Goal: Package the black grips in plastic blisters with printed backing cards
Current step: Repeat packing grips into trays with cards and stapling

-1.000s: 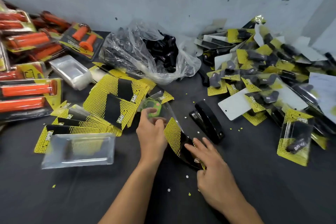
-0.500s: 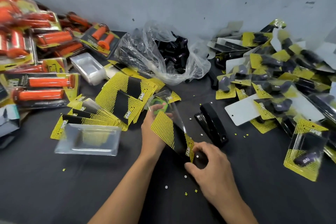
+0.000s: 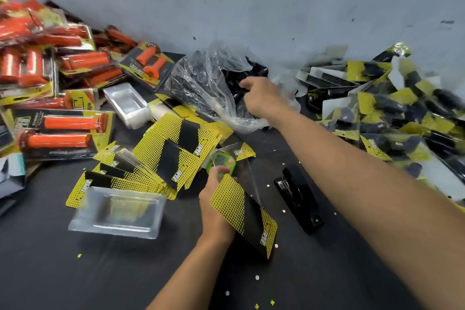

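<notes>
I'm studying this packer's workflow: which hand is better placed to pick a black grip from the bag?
Right. The right hand reaches into the open clear plastic bag, right beside the black grips. The left hand is occupied: it grips the backing card and clear blister.

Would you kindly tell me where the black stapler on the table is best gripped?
Across its narrow middle, coming down from above: the stapler lies flat on the table, long and slim, with bare surface along both long sides for fingers and thumb.
</notes>
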The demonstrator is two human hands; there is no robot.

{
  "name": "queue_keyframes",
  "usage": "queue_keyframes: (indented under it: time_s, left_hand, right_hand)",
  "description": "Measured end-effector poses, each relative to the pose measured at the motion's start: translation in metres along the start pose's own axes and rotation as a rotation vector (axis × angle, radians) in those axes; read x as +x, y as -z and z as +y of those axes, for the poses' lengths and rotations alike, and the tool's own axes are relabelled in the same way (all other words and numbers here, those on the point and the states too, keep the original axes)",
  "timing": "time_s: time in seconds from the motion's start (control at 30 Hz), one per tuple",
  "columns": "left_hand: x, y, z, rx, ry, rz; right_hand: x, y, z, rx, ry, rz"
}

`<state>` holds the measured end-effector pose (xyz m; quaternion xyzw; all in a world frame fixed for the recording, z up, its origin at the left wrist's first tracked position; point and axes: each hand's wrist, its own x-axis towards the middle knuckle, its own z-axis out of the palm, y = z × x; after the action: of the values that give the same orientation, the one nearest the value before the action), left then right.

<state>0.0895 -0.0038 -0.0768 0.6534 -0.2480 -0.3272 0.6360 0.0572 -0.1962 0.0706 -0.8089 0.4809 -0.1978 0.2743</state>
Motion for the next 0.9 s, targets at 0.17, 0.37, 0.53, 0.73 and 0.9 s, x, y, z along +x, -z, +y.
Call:
queue_keyframes:
  time_s: [0.17, 0.37, 0.53, 0.73, 0.9]
  left_hand:
    - [0.004, -0.005, 0.004, 0.369, -0.036, 0.029]
    - [0.015, 0.004, 0.045, 0.797, -0.222, 0.252]
    - [0.096, -0.028, 0.14, 0.549, -0.382, 0.091]
    - [0.19, -0.149, 0.176, 0.109, 0.166, -0.281]
    - [0.264, -0.147, 0.147, 0.74, -0.016, -0.111]
  right_hand:
    - [0.061, -0.024, -0.006, -0.157, -0.052, -0.196]
    - [0.055, -0.032, 0.035, -0.436, -0.062, -0.297]
    - [0.068, -0.016, 0.061, -0.269, -0.09, -0.065]
    - [0.103, -0.009, 0.083, -0.419, 0.008, -0.064]
    - [0.149, -0.005, 0.095, -0.294, -0.058, -0.043]
